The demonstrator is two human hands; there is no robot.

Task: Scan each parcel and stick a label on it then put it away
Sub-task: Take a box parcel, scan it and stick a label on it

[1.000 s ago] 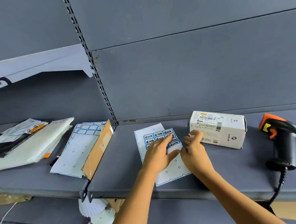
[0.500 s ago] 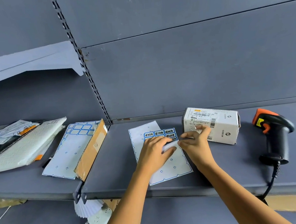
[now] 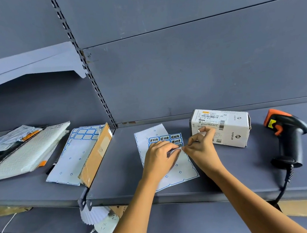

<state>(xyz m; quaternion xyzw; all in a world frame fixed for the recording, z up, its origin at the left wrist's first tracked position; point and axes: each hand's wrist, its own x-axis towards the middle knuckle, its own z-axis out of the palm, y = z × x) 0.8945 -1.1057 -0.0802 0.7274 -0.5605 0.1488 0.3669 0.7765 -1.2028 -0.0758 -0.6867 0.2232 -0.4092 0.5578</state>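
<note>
here, on the grey shelf (image 3: 234, 170), both hands meet fingertip to fingertip over the label sheet (image 3: 186, 166). the left hand (image 3: 160, 158) lies on the sheet with fingers bent and nips a lifted bit of it against the thumb. the right hand (image 3: 200, 146) pinches the sheet's right edge beside the blue-bordered labels (image 3: 164, 138). the white parcel (image 3: 230, 129) lies just behind the right hand. the scanner (image 3: 288, 136) stands well to the right. a second sheet (image 3: 74, 158) and padded mailers (image 3: 24, 154) lie to the left.
</note>
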